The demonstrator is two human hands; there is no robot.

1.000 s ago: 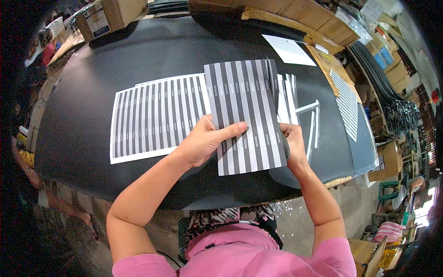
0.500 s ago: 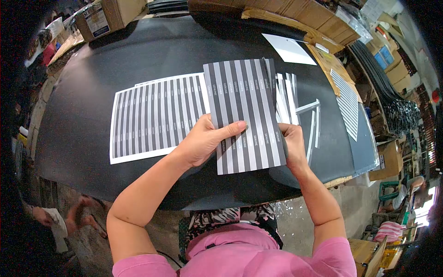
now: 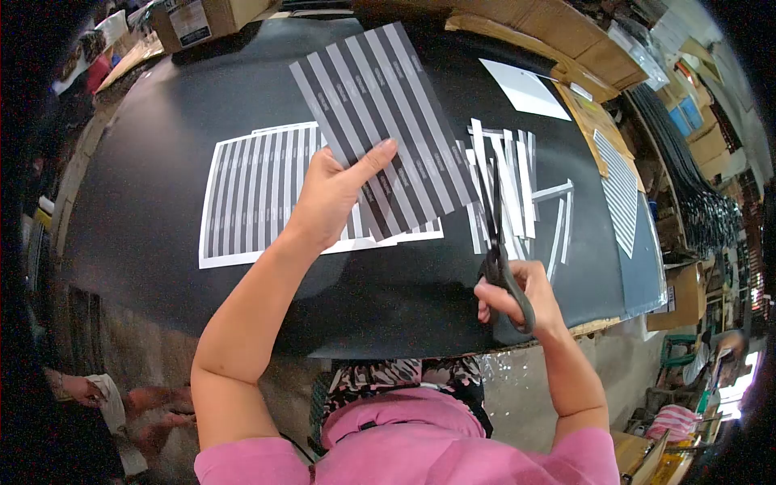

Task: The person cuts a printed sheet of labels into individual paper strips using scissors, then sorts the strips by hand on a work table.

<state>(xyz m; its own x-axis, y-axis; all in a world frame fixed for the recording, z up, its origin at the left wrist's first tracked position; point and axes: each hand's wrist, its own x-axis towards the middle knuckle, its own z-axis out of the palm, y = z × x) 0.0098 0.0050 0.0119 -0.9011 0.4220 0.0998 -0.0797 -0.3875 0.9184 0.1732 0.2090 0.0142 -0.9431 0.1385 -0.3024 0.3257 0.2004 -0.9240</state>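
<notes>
Right now, a pink shirt [image 3: 404, 440] is filling the near edge of the view, below a black rectangular table [image 3: 145, 178]. The right hand [image 3: 527, 295] is curling its fingers around the handles of black-handled metal scissors [image 3: 496, 242], whose blades are pointing away from the person. The left hand [image 3: 323, 202] is pinching a black-and-grey striped rectangular sheet [image 3: 384, 129], its thumb lying on the printed face and its other fingers mostly hidden behind. This sheet is tilting to the left above the table, with its right lower corner coming just beside the scissor blades. Under and to the left of it, white-bordered striped sheets [image 3: 263, 190] are lying flat, partly overlapping. Beyond the scissors, narrow white and dark paper strips [image 3: 517, 182] are lying in a loose pile, with a few resting apart to the right. Farther off, a plain white sheet [image 3: 525, 89] is lying near the table's far edge, and a brown cardboard box [image 3: 222, 20] is standing at the far left.
</notes>
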